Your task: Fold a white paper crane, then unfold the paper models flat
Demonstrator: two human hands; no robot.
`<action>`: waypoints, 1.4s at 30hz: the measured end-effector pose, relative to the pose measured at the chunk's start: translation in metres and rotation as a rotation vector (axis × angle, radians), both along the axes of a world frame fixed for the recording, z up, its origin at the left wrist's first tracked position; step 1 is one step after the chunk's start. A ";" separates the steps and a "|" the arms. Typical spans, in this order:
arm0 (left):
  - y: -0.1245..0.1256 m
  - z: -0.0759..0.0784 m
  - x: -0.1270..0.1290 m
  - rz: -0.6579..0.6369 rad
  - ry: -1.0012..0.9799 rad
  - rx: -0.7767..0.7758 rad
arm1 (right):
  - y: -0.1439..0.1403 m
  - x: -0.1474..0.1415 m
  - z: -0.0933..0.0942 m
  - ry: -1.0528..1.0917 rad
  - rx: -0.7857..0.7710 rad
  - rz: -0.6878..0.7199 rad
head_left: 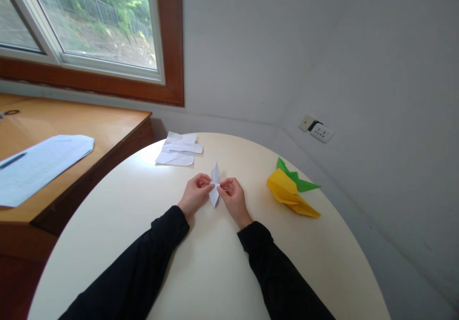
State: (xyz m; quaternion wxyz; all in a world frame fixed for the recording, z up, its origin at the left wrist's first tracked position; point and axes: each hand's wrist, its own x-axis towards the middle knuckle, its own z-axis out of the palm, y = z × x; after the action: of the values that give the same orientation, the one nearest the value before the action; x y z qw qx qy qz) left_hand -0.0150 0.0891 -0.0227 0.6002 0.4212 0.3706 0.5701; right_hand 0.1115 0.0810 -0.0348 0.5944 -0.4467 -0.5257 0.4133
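At table (201,272) centre, left hand (195,193) and right hand (233,197) pinch the folded white paper (214,184); keep edges aligned, crease firmly.

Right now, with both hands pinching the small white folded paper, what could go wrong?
1. The left hand and right hand pinch the white folded paper at its narrow middle; pulling apart may tear it.
2. The paper stands tilted off the table, so a crease could go crooked.
3. A sleeve could perhaps brush the yellow paper lying to the right.
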 end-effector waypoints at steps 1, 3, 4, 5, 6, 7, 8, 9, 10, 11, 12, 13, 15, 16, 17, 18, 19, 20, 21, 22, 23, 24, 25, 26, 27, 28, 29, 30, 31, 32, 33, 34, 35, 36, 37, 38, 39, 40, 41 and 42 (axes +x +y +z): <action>0.000 0.000 0.000 -0.003 -0.005 0.000 | 0.000 0.000 -0.001 0.007 -0.006 0.016; 0.000 0.001 0.000 -0.013 -0.021 -0.001 | 0.001 0.000 -0.002 0.014 -0.006 0.039; -0.001 0.001 0.000 -0.019 -0.029 -0.002 | 0.001 0.000 -0.002 0.016 0.000 0.044; -0.001 0.001 0.000 -0.027 -0.035 -0.003 | 0.001 0.000 -0.003 0.018 0.008 0.047; -0.001 0.001 0.000 -0.035 -0.039 -0.007 | 0.000 0.000 -0.003 0.020 0.018 0.049; -0.001 0.001 0.000 -0.040 -0.044 -0.012 | 0.000 0.000 -0.002 0.020 0.027 0.049; -0.001 0.001 0.000 -0.044 -0.047 -0.018 | 0.000 0.000 -0.002 0.018 0.035 0.049; -0.001 0.001 -0.001 -0.046 -0.050 -0.024 | -0.001 0.000 -0.002 0.014 0.042 0.047; -0.001 0.001 -0.001 -0.046 -0.051 -0.028 | -0.001 0.000 -0.002 0.009 0.049 0.041; -0.001 0.001 -0.001 -0.046 -0.050 -0.030 | -0.001 0.000 -0.001 0.003 0.056 0.033; -0.001 0.001 -0.001 -0.046 -0.047 -0.029 | -0.001 0.000 -0.001 -0.004 0.064 0.024; -0.001 0.000 -0.001 -0.047 -0.040 -0.028 | -0.001 0.001 -0.001 -0.010 0.071 0.013; -0.001 0.000 -0.001 -0.057 -0.024 -0.019 | -0.001 0.001 -0.002 -0.019 0.083 -0.005; -0.001 0.000 -0.001 -0.063 -0.018 -0.012 | -0.001 0.001 -0.002 -0.020 0.084 -0.009; -0.001 0.000 -0.001 -0.069 -0.016 -0.006 | 0.000 0.001 -0.002 -0.020 0.082 -0.011; -0.001 0.000 -0.001 -0.075 -0.017 0.001 | 0.000 0.001 -0.002 -0.020 0.080 -0.011; -0.001 0.000 -0.001 -0.080 -0.021 0.007 | 0.000 0.001 -0.002 -0.019 0.076 -0.010; -0.001 0.000 -0.001 -0.085 -0.028 0.013 | 0.000 0.001 -0.001 -0.019 0.072 -0.008; -0.001 0.000 -0.001 -0.091 -0.033 0.021 | 0.000 0.001 -0.001 -0.020 0.069 -0.007; -0.001 0.000 -0.001 -0.098 -0.036 0.031 | 0.000 0.001 -0.001 -0.020 0.065 -0.004; -0.002 0.001 -0.001 -0.101 -0.034 0.044 | 0.000 0.001 -0.001 -0.021 0.060 0.001; -0.002 0.001 -0.001 -0.099 -0.027 0.056 | -0.001 0.001 0.000 -0.021 0.054 0.005; -0.002 0.001 -0.001 -0.094 -0.018 0.064 | -0.001 0.001 0.000 -0.021 0.047 0.009; -0.002 0.001 -0.001 -0.088 -0.007 0.067 | -0.001 0.001 0.000 -0.020 0.041 0.010; -0.001 0.001 -0.001 -0.083 0.003 0.066 | -0.001 0.001 0.000 -0.020 0.036 0.009; -0.001 0.002 -0.001 -0.081 0.007 0.061 | -0.001 0.001 0.001 -0.019 0.032 0.008; -0.001 0.002 0.000 -0.083 0.006 0.055 | -0.001 0.001 0.000 -0.017 0.031 0.005; -0.001 0.002 0.000 -0.088 0.003 0.048 | 0.000 0.001 0.000 -0.016 0.032 0.002; -0.001 0.001 0.000 -0.091 -0.002 0.042 | 0.000 0.001 0.000 -0.016 0.033 0.000; -0.001 0.001 0.000 -0.092 -0.007 0.037 | 0.000 0.001 0.000 -0.016 0.034 -0.002; 0.000 0.001 0.000 -0.092 -0.010 0.031 | 0.000 0.002 -0.001 -0.018 0.034 -0.002; 0.000 0.001 0.000 -0.090 -0.009 0.025 | 0.000 0.002 -0.001 -0.021 0.034 -0.002; 0.000 0.001 0.000 -0.087 -0.007 0.019 | 0.000 0.002 -0.001 -0.024 0.031 -0.001; 0.000 0.000 0.000 -0.083 -0.006 0.014 | 0.000 0.002 -0.002 -0.026 0.029 0.000; 0.000 0.000 0.000 -0.079 -0.005 0.010 | 0.000 0.003 -0.002 -0.029 0.027 0.001; 0.000 0.000 0.000 -0.077 -0.004 0.007 | 0.000 0.003 -0.002 -0.031 0.027 0.000; 0.000 0.000 -0.001 -0.078 -0.003 0.007 | 0.000 0.003 -0.002 -0.033 0.030 0.000; 0.000 0.000 -0.001 -0.082 0.001 0.010 | 0.000 0.003 -0.001 -0.037 0.035 -0.001; -0.001 0.001 -0.001 -0.089 0.009 0.017 | 0.000 0.003 -0.001 -0.041 0.041 -0.001; -0.001 0.001 -0.001 -0.097 0.019 0.027 | -0.001 0.003 -0.001 -0.044 0.047 0.001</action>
State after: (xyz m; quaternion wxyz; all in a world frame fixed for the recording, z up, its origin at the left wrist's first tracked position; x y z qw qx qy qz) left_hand -0.0161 0.0884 -0.0221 0.6180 0.4521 0.3475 0.5413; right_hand 0.1148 0.0804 -0.0354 0.5926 -0.4416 -0.5484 0.3912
